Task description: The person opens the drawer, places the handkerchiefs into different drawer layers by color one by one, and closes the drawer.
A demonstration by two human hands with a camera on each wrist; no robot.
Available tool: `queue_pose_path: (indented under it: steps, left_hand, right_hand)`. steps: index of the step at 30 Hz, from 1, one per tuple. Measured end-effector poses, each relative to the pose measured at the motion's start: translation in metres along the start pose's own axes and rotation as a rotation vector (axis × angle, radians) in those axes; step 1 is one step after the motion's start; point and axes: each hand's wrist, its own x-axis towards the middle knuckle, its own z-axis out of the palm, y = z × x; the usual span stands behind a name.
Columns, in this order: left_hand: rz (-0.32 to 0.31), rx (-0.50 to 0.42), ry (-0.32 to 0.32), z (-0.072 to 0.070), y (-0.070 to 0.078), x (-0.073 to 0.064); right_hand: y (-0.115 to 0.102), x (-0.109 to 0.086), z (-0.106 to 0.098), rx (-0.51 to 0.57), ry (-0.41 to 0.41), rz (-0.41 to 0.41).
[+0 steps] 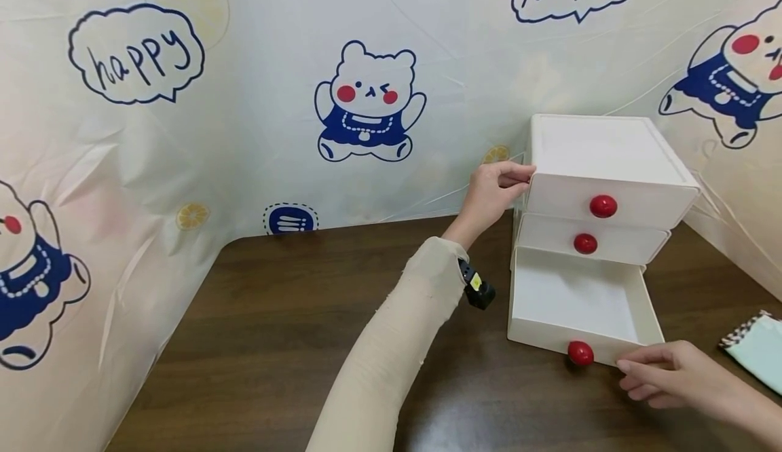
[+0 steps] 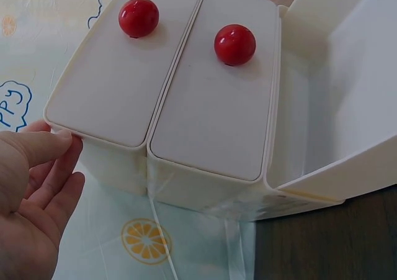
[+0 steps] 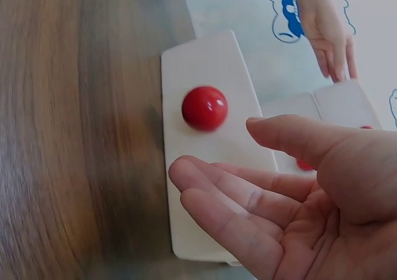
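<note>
A white drawer unit (image 1: 611,150) with red ball knobs stands on the brown table, its bottom drawer (image 1: 586,296) pulled out and bare inside. Against the unit's upper left front edge, my left hand (image 1: 496,191) rests its fingertips; the left wrist view shows the thumb at the front edge and the fingers by the side wall. My right hand (image 1: 678,377) is at the right front corner of that drawer, to the right of its red knob (image 1: 580,353). In the right wrist view, thumb and fingers are spread apart before the drawer front (image 3: 205,193), holding nothing.
The two upper drawers, with a top knob (image 1: 603,205) and a middle knob (image 1: 585,243), are closed. A folded pale green cloth (image 1: 757,353) with a checked edge lies at the far right. Behind the table (image 1: 293,330) hangs a printed curtain (image 1: 263,113).
</note>
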Motion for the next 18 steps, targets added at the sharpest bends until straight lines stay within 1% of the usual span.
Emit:
queue_pose_path:
  steps: [3, 9, 12, 14, 18]
  left_hand:
    - [0.004, -0.003, 0.001, 0.000, -0.001, -0.001]
    - [0.008, -0.012, 0.013, -0.001, -0.003, -0.002]
    - [0.008, -0.006, 0.018, -0.001, -0.004, -0.002]
    - [0.010, -0.001, 0.018, -0.001, -0.004, -0.002]
    - [0.017, 0.009, 0.018, -0.001, -0.003, -0.002]
  right_hand:
    - [0.004, -0.006, -0.006, -0.020, 0.013, 0.018]
    - [0.012, -0.015, -0.015, -0.058, 0.016, -0.030]
    - [0.016, -0.019, -0.018, -0.066, 0.041, -0.024]
    - [0.018, -0.021, -0.022, -0.050, 0.062, 0.001]
    - [0.026, -0.027, -0.031, 0.022, 0.079, 0.029]
